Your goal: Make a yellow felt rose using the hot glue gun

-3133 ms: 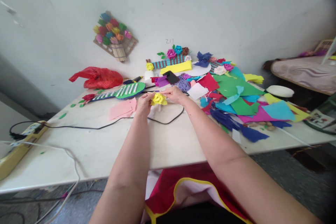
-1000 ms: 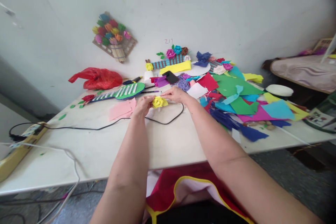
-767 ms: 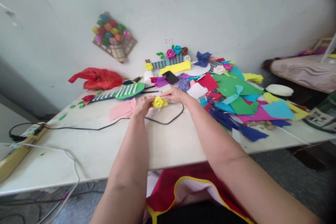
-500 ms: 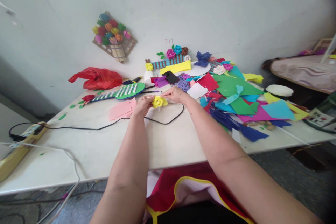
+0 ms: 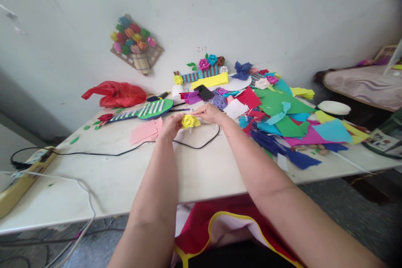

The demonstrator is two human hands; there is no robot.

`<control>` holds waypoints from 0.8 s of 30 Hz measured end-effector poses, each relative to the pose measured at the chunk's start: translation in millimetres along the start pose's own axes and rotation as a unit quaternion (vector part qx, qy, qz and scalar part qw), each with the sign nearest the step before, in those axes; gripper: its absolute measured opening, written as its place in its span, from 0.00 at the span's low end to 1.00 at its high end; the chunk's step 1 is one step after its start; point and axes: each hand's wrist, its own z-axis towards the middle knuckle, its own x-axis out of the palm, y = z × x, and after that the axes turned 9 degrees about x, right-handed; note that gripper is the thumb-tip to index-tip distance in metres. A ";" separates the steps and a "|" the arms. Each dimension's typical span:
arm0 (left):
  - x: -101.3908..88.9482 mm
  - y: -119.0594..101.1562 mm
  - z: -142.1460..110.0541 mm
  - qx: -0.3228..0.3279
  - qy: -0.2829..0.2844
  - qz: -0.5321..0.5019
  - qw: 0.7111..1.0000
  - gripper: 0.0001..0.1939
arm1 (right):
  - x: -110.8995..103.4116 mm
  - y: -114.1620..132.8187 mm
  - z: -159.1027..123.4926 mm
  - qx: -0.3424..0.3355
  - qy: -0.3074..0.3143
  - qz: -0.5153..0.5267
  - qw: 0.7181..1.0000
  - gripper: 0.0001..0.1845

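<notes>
Yellow crepe-paper flower [image 5: 189, 121], just above the middle of the head view, is held between the two hands over the table [image 5: 207, 171]. The left hand [image 5: 171, 126] pinches its left side; the right hand [image 5: 210, 113] has its fingers drawn narrow at the upper right edge, though whether they grip petal or stem I cannot tell. Its petals look largely formed, so I judge the shaping well along; its underside is hidden, so what is left there cannot be told. It is apart from the finished-looking pieces.

Counts: one flower in hand; five on the striped fence [image 5: 197, 76] at upper centre, coloured yellow, magenta, blue, brown and white; four visible on the striped panel [image 5: 258, 78] right of it; one red flower [image 5: 105, 117] at centre left, by one green woven piece [image 5: 156, 109]. There is one black phone [image 5: 204, 92], one red plastic bag [image 5: 121, 94] and one power strip [image 5: 29, 176]. The overlapping paper at right defies an exact count.
</notes>
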 end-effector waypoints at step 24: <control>-3.0 5.1 6.6 -0.054 -0.059 -0.035 0.996 0.09 | -2.3 19.5 -5.0 -0.014 -0.022 -0.155 0.988 0.15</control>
